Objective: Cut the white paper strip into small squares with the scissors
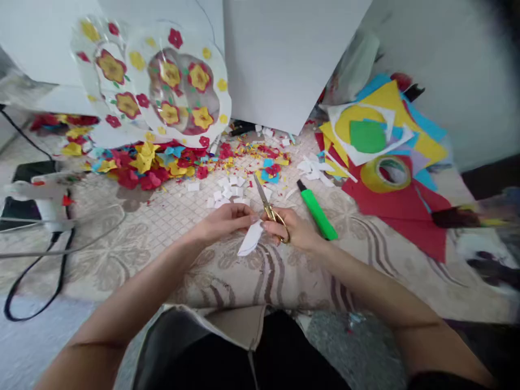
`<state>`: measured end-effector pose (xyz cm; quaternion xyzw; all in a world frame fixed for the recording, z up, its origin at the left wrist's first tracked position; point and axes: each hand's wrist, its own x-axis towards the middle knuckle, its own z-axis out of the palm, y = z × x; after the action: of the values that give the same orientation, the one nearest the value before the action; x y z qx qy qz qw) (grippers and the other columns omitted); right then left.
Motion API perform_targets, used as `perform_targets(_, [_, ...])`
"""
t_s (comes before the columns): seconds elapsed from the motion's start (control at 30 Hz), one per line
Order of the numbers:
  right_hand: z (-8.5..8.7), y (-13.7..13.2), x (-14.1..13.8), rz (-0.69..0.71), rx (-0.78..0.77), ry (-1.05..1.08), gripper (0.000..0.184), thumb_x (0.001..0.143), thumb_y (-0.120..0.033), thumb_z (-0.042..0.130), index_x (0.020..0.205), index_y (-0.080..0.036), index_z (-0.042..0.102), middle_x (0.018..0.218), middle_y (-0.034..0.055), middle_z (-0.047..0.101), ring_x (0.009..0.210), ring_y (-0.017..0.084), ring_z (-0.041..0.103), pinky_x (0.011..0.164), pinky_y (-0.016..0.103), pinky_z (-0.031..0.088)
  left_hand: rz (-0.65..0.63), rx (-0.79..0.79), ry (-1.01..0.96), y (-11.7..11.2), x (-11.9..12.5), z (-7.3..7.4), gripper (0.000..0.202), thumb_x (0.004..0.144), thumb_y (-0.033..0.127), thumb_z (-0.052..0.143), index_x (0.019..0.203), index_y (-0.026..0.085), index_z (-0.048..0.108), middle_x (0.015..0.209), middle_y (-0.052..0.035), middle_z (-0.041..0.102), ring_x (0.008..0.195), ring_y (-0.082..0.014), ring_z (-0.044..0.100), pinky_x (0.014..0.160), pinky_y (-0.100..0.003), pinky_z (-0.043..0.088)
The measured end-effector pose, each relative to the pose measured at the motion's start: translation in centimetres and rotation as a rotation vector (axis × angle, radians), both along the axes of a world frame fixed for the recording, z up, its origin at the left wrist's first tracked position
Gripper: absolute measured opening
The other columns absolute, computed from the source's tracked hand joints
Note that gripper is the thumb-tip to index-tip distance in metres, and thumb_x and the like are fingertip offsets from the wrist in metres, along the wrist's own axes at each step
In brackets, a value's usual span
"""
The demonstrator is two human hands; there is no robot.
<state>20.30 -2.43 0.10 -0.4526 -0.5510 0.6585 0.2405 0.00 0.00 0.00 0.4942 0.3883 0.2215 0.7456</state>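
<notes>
My left hand (227,219) pinches a small white paper piece (251,239) by its upper edge, fingers closed on it. My right hand (293,230) grips gold-handled scissors (268,207), blades pointing away from me and up to the left, right beside the paper. Both hands hover low over a patterned beige rug (170,216). Just beyond them lie several small white paper squares (227,192).
A green highlighter (318,211) lies right of the scissors. A roll of yellow tape (385,173) rests on stacked coloured paper sheets (377,124). Red, yellow and blue paper flowers (142,162) pile under a flower-decorated clear panel (162,81). A glue gun (44,197) and cables lie at left.
</notes>
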Motion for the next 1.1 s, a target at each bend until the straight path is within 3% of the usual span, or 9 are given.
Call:
perform_targets(0.2, [0.1,-0.1,-0.5,-0.006,-0.058,-0.003,0.037,0.077,-0.054,0.066,0.081,-0.020,0.054,0.053,-0.0083,0.046,0.041,0.006,0.040,0.041,0.021,0.027,-0.028,-0.010,0.032,0.3,-0.2,-0.2,0.023,0.073,0.034,0.073,0.078,0.014,0.064,0.065,0.0029,0.059,0.057,-0.0058,0.048,0.059,-0.021,0.039])
perform_targets(0.37, [0.6,-0.8,1.3,0.028,-0.096,0.015,0.052,0.083,-0.070,0.050,0.084,-0.019,0.052,0.062,-0.0056,0.045,0.048,0.007,0.041,0.047,0.023,0.031,0.074,-0.082,0.005,0.4,-0.2,-0.2,0.019,0.072,0.029,0.074,0.075,0.013,0.065,0.067,0.0005,0.062,0.060,-0.0069,0.053,0.062,-0.022,0.042])
perform_targets(0.57, [3.3,-2.3,5.6,0.344,-0.062,-0.213,0.051,0.088,-0.069,0.043,0.082,-0.019,0.046,0.069,-0.0039,0.040,0.059,0.009,0.037,0.053,0.025,0.033,0.159,-0.147,-0.041,0.7,-0.4,-0.2,0.017,0.070,0.024,0.076,0.073,0.012,0.065,0.066,-0.0002,0.063,0.058,-0.0064,0.054,0.061,-0.021,0.045])
perform_targets(0.73, [4.0,-2.5,6.2,0.574,-0.009,-0.302,0.055,0.088,-0.073,0.038,0.080,-0.019,0.043,0.069,-0.0033,0.040,0.062,0.010,0.035,0.055,0.026,0.032,0.144,-0.178,-0.066,0.8,-0.3,-0.5,0.020,0.067,0.025,0.079,0.074,0.011,0.066,0.069,-0.0014,0.065,0.062,-0.0078,0.058,0.060,-0.021,0.046])
perform_targets(1.1, [4.0,-1.7,5.7,0.559,-0.006,-0.335,0.054,0.087,-0.073,0.039,0.075,-0.021,0.041,0.067,-0.0038,0.040,0.060,0.010,0.038,0.054,0.026,0.033,0.123,-0.201,-0.052,0.9,-0.7,-0.1,0.025,0.067,0.030,0.080,0.077,0.012,0.066,0.072,-0.0019,0.065,0.063,-0.0089,0.059,0.056,-0.021,0.049])
